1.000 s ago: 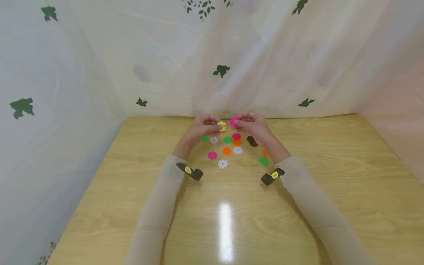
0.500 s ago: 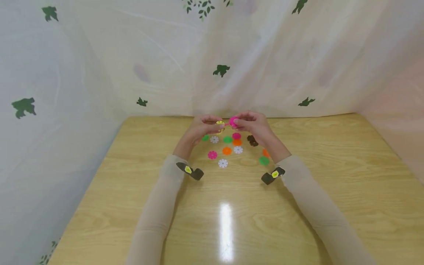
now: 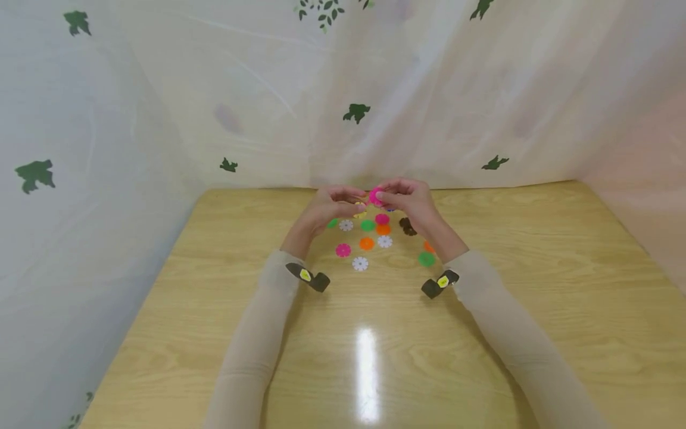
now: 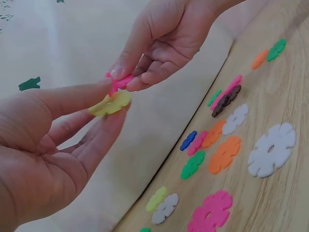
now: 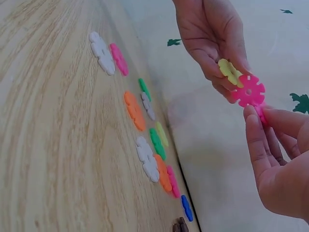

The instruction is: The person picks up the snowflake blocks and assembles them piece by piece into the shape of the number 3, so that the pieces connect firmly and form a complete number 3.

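My left hand pinches a yellow flower-shaped disc above the far part of the table. Between thumb and fingers, my right hand holds a pink slotted disc, seen edge-on in the right wrist view. A second pink disc faces that camera between the two hands. It appears joined to the pink piece in my right fingers and meets the yellow disc's edge; how deeply they fit cannot be told. Below lie loose discs, including an orange one and a white one.
Several more slotted discs lie on the wooden table: a pink, a green, dark brown ones and a blue one. A pale curtain hangs along the table's back edge.
The yellow disc has tilted in my left fingers, so less of its face shows in the head view. My right hand has shifted slightly left with the pink discs, narrowing the gap between the hands.
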### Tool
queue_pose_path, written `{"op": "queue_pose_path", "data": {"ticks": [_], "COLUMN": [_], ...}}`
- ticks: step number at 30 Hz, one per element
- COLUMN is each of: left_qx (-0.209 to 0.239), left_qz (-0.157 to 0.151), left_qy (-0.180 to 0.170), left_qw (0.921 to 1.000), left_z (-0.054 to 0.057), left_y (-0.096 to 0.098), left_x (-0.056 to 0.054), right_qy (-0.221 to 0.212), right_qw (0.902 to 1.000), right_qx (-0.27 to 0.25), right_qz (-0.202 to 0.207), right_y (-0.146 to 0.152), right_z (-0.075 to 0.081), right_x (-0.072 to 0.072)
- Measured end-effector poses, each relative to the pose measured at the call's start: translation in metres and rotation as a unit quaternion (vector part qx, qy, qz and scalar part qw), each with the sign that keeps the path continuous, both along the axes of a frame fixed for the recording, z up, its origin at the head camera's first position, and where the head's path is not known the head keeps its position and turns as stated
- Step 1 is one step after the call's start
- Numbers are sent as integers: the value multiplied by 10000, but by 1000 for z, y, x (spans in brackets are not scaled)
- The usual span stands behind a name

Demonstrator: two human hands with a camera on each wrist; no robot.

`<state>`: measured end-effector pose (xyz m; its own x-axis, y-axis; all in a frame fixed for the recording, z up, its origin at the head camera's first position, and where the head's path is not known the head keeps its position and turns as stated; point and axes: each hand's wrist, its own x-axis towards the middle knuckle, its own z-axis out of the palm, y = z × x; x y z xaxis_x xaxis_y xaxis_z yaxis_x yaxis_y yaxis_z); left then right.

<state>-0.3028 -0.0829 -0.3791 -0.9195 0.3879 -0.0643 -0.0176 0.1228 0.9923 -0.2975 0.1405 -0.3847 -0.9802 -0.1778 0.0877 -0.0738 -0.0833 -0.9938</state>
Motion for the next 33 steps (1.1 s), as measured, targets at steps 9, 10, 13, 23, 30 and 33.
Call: {"op": "queue_pose_path", "data": {"ticks": [9,10,13,23,30,33], "left_qx": [-307,-284,-176,105,380,392], "left_qz": [-654,-663,-602,-277,-234,-272], "left_qy": [-151,-150,-156,-231,-314,-239], "left_qw": [9973,9973,9979,9993,9985,9986], "left_z": [-1,-2,-3,-5,-5,-8], "left_y": [1,2,2,-2,-6,-8], "left_x": [0,0,-1,-5,-7,-8], "right_qy": [16,16,7,-203,-178,-18], "right_qw": [9975,9973,9959,9737,9310,9039], "right_qx": [699,733,872,2096,3035,3440], "right_qz": [47,72,224,867,2020,2543], "right_y": [0,0,2,21,27,29], "right_z": [-2,-1,1,16,17,12], "right_x": [2,2,1,-9,-8,-7]}}
